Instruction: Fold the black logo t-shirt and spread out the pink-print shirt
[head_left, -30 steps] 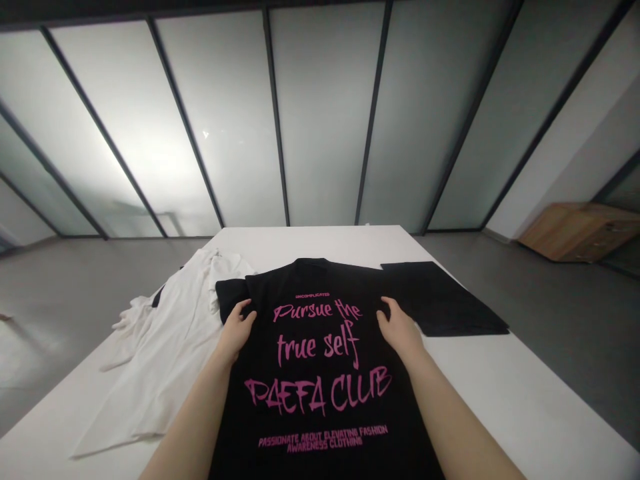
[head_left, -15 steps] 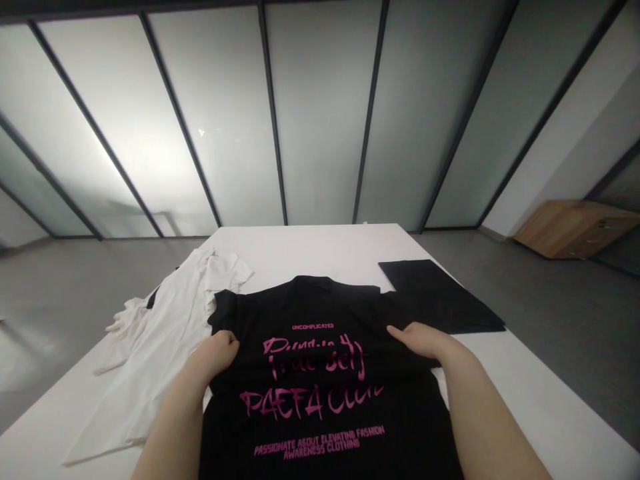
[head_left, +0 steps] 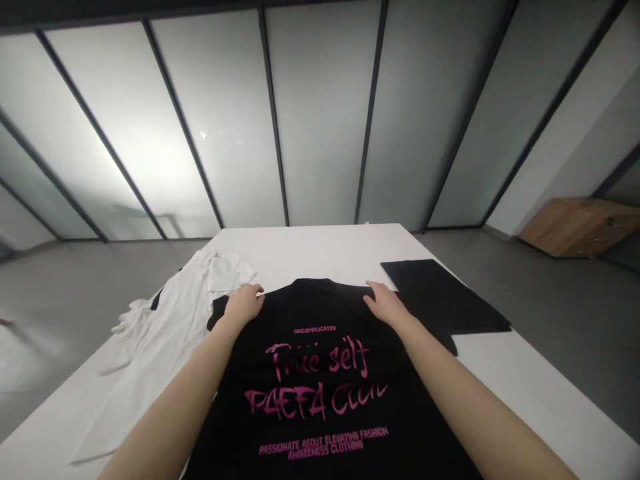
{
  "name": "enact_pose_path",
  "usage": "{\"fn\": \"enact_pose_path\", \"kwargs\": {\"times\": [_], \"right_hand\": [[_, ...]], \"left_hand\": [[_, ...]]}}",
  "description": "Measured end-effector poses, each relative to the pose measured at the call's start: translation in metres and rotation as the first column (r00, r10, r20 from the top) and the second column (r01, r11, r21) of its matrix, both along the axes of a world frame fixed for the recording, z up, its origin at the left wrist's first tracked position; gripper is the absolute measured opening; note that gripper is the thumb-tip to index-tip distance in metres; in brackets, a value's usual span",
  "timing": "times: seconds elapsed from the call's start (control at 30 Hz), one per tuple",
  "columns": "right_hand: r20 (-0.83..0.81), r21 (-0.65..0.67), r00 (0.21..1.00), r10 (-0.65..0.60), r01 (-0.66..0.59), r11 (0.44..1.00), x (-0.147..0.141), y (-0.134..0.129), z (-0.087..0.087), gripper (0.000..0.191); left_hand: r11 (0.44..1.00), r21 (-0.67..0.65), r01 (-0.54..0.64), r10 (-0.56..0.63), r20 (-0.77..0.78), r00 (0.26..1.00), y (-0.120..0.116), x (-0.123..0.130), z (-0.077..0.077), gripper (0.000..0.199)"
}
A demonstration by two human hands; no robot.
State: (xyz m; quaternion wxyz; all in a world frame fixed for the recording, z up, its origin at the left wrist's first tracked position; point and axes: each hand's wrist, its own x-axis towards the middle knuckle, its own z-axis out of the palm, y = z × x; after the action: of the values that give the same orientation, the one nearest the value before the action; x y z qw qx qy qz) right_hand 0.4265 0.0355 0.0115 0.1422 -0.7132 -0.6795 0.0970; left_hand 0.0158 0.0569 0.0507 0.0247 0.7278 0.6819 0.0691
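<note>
Black T-shirt (head_left: 313,313) lay flat on the table (head_left: 515,380), pink print (head_left: 317,383) facing up, hem running out of view toward the person, collar on the far side. Left hand (head_left: 243,307) sat on the shirt's left shoulder area, right hand (head_left: 386,307) on the opposite shoulder area, both near the collar and well apart. Fingers (head_left: 253,291) on both hands were narrow, lying close together against the cloth; cannot tell if they were gripping it. Dark sleeve (head_left: 217,313) stuck out beside the left hand. White garment (head_left: 155,340), crumpled, lay just left of the shirt, touching it. Folded black cloth (head_left: 443,293) lay just right of the shirt, on the table. Beyond the shirt: grey floor (head_left: 575,320), frosted glass wall (head_left: 320,113), and far right, a wooden cabinet (head_left: 580,228).
</note>
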Motion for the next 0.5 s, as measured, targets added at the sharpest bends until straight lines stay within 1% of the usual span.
{"fn": "enact_pose_path", "kwargs": {"times": [0.1, 0.17, 0.23, 0.3, 0.37, 0.43, 0.5], "right_hand": [[0.024, -0.027, 0.997, -0.067, 0.068, 0.997, 0.008, 0.017, -0.004, 0.052], [0.038, -0.042, 0.996, -0.086, 0.088, 0.995, 0.014, 0.023, -0.004, 0.044], [0.037, -0.05, 0.997, -0.066, 0.068, 0.996, 0.017, 0.028, -0.002, 0.035], [0.014, -0.058, 1.0, -0.008, 0.008, 0.998, 0.018, 0.033, 0.001, 0.028], [-0.029, -0.068, 0.998, 0.063, -0.065, 0.996, 0.018, 0.038, 0.007, 0.027], [-0.085, -0.095, 0.99, 0.112, -0.12, 0.988, 0.02, 0.041, 0.014, 0.031], [-0.137, -0.142, 0.981, 0.136, -0.156, 0.977, 0.027, 0.039, 0.024, 0.038]], "left_hand": [[1.0, 0.0, 0.004, -0.004, 0.024, 1.0, 0.014, 0.003, -0.016, 0.038], [1.0, 0.001, 0.021, -0.021, 0.04, 0.999, 0.017, 0.002, -0.024, 0.034], [0.999, -0.004, 0.048, -0.048, 0.068, 0.997, 0.018, 0.002, -0.028, 0.029], [0.997, -0.01, 0.075, -0.073, 0.105, 0.992, 0.019, 0.002, -0.028, 0.025], [0.995, -0.014, 0.101, -0.098, 0.151, 0.984, 0.022, 0.001, -0.024, 0.025], [0.991, -0.026, 0.128, -0.121, 0.197, 0.973, 0.024, -0.003, -0.016, 0.029], [0.985, -0.047, 0.166, -0.151, 0.239, 0.959, 0.025, -0.012, -0.007, 0.034]]}}
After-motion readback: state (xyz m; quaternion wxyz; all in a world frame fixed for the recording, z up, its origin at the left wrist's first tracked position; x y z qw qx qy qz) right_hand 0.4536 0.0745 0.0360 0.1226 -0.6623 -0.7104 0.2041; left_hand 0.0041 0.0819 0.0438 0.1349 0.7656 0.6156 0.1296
